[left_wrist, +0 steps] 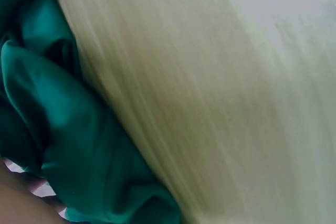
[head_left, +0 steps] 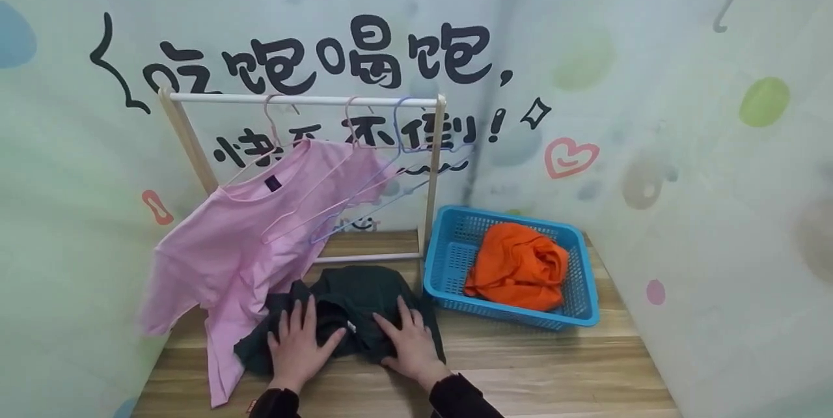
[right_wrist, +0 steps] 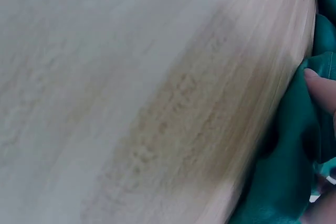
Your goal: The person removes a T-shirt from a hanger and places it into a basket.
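Note:
A crumpled dark green garment (head_left: pixel 364 284) lies on the wooden table in front of the rack. My left hand (head_left: pixel 299 346) rests on its left part with fingers spread. On its right part lies my right hand (head_left: pixel 410 343), fingers also spread and fairly straight. In the left wrist view the green cloth (left_wrist: pixel 89 145) fills the left side, with part of the hand at the lower corner. Folds of the same cloth (right_wrist: pixel 286 166) show at the right of the right wrist view, where a fingertip touches them. A pink T-shirt (head_left: pixel 260 229) hangs beside the left hand.
A small rack (head_left: pixel 306 99) holds the pink shirt on a hanger, plus a pink hanger (head_left: pixel 351 125) and a blue hanger (head_left: pixel 398 125). To the right stands a blue basket (head_left: pixel 514 320) with an orange garment (head_left: pixel 514 268) inside. Printed walls enclose the table (head_left: pixel 546 366).

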Demonstrator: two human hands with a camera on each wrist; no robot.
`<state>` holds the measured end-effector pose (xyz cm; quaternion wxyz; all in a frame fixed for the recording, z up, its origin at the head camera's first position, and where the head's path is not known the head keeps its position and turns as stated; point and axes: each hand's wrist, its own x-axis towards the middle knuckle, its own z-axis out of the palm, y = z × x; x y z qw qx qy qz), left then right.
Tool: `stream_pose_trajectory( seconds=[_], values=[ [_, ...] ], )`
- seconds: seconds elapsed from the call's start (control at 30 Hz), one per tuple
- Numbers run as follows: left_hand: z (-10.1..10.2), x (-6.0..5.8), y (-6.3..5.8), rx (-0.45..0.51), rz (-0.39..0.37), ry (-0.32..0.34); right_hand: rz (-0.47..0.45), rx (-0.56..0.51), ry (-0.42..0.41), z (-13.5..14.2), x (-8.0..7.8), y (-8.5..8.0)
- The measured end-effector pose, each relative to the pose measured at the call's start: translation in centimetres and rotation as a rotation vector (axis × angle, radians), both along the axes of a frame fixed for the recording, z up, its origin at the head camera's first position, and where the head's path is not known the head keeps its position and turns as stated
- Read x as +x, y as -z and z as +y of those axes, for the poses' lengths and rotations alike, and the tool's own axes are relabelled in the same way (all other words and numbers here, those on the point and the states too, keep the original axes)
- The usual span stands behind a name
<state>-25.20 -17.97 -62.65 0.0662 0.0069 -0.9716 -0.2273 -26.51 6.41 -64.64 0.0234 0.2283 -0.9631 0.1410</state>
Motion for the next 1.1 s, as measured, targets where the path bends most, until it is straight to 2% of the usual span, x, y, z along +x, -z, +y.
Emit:
stream_pose_trajectory(
  seconds=[0.2, 0.33, 0.63, 0.93, 1.1],
  values=[
    [0.9, 0.0, 0.5, 0.088, -0.054, 0.009, -0.046, -0.063, 0.033, 0.2, -0.1, 0.3],
    [1.9, 0.0, 0.8, 0.100, -0.071, 0.036, -0.084, -0.124, 0.038, 0.3, -0.2, 0.1],
    [4.7, 0.3, 1.2, 0.096, -0.034, 0.118, -0.124, -0.175, 0.053, 0.1, -0.1, 0.0],
    [7.2, 0.9, 1.5, 0.120, -0.047, 0.201, -0.083, -0.091, 0.054, 0.2, -0.2, 0.2],
    [7.6, 1.3, 1.4, 0.152, -0.082, 0.235, 0.037, -0.063, 0.046, 0.2, -0.3, 0.5]
  ],
)
